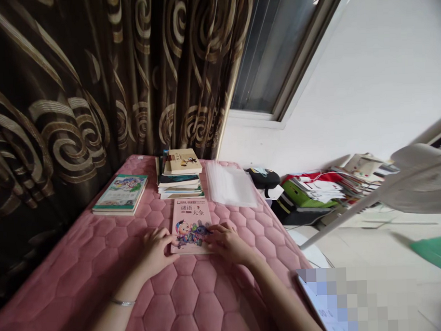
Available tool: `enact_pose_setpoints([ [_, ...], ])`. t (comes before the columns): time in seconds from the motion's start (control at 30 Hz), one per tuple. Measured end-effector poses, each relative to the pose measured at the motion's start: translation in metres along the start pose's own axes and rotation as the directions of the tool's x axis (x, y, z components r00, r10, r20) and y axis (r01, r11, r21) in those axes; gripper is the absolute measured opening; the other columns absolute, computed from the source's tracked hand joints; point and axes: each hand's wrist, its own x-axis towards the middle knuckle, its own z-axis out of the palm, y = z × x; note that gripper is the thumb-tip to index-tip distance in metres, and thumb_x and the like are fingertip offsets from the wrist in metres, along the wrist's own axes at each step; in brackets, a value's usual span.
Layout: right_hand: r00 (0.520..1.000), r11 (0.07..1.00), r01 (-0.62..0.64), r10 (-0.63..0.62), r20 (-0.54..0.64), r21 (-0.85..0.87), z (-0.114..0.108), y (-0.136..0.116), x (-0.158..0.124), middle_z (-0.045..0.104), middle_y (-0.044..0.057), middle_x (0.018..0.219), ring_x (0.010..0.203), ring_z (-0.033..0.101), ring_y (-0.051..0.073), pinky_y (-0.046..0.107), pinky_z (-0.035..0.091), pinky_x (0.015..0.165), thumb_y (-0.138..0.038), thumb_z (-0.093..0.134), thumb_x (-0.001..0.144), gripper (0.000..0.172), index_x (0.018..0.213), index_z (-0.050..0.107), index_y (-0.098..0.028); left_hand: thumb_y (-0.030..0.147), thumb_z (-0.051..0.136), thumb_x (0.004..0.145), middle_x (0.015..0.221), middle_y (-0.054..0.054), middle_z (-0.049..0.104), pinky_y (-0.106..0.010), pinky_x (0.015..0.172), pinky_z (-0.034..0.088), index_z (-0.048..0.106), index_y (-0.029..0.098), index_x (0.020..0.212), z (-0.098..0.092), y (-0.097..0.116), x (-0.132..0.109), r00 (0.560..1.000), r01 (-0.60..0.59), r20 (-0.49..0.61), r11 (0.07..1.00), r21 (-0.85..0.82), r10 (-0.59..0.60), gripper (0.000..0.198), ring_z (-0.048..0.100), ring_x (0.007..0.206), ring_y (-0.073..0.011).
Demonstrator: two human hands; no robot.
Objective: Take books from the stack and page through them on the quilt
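A pink paperback book (pixel 191 215) with cartoon figures and Chinese characters on its cover lies face up on the pink quilted mattress (pixel 185 306). At its lower left corner, my left hand (pixel 158 247) grips the edge, thumb along the bottom and fingers by the side. My right hand (pixel 228 242) holds the lower right side, its fingertips resting over the cover. Behind the book are a stack of books (pixel 181 179) topped by a cream one and, to the right, a pile of clear plastic sleeves (pixel 230 184). A green-bordered book (pixel 120 194) lies to the left, on another book.
Dark patterned curtains (pixel 166 66) hang along the left and back. A white fan (pixel 416 178) stands right of the mattress, near bags and piled papers (pixel 315 186) on the floor. A lit screen (pixel 319 302) sits at the lower right edge, partly pixelated.
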Motion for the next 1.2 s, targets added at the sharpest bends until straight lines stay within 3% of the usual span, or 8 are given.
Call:
enact_pose_setpoints([
  [0.2,0.996,0.958,-0.085,0.081,-0.024,-0.272,0.013,0.002,0.079,0.051,0.007,0.134,0.117,0.044,0.027,0.043,0.038,0.094,-0.032,0.051,0.091,0.030,0.120,0.060,-0.028,0.030,0.073,0.069,0.098,-0.001,0.060,-0.038,0.086,0.035,0.065,0.027,0.089,0.002,0.002,0.000,0.999,0.022,0.034,1.000,0.006,-0.023,0.022,0.053,0.100,-0.0231],
  [0.3,0.979,0.930,-0.204,0.200,-0.047,-0.306,0.017,0.011,0.114,0.050,0.009,0.132,0.119,0.044,0.027,0.042,0.038,0.095,-0.035,0.048,0.092,0.037,0.127,0.054,-0.025,0.030,0.073,0.069,0.099,-0.001,0.059,-0.038,0.087,0.035,0.065,0.028,0.090,0.002,0.002,-0.001,0.999,0.025,0.032,1.000,0.013,-0.025,0.023,0.052,0.101,-0.0235],
  [0.4,0.970,0.917,-0.241,0.242,-0.039,-0.318,0.018,0.020,0.133,0.053,0.011,0.128,0.117,0.046,0.028,0.043,0.038,0.093,-0.037,0.047,0.092,0.035,0.123,0.056,-0.024,0.032,0.073,0.071,0.098,-0.001,0.059,-0.041,0.090,0.033,0.065,0.028,0.091,0.004,0.002,-0.003,1.000,0.012,0.005,0.999,0.044,-0.013,0.023,0.051,0.102,-0.0245],
  [0.77,0.937,0.880,-0.308,0.347,0.046,-0.363,0.019,0.018,0.152,0.055,0.017,0.127,0.119,0.047,0.032,0.050,0.036,0.095,-0.043,0.046,0.089,0.040,0.119,0.058,-0.019,0.035,0.071,0.075,0.102,-0.003,0.060,-0.048,0.099,0.029,0.063,0.027,0.101,0.003,0.009,-0.006,0.999,-0.034,-0.036,0.990,0.138,0.040,0.029,0.050,0.103,-0.0241],
  [1.03,0.920,0.850,-0.329,0.387,0.064,-0.412,0.019,0.015,0.160,0.055,0.019,0.127,0.122,0.045,0.033,0.050,0.035,0.095,-0.045,0.045,0.089,0.042,0.119,0.057,-0.017,0.034,0.072,0.074,0.101,-0.002,0.061,-0.049,0.100,0.027,0.063,0.027,0.100,0.001,0.005,-0.006,0.997,-0.072,-0.015,0.988,0.137,0.075,0.028,0.051,0.103,-0.0238],
  [1.2,0.913,0.838,-0.331,0.401,0.078,-0.434,0.013,0.013,0.157,0.059,0.017,0.123,0.116,0.052,0.032,0.048,0.036,0.094,-0.049,0.048,0.088,0.045,0.118,0.057,-0.017,0.031,0.071,0.074,0.096,-0.002,0.062,-0.050,0.101,0.024,0.065,0.029,0.101,-0.005,-0.005,-0.006,0.997,-0.059,-0.041,0.990,0.126,0.065,0.028,0.052,0.101,-0.0233],
])
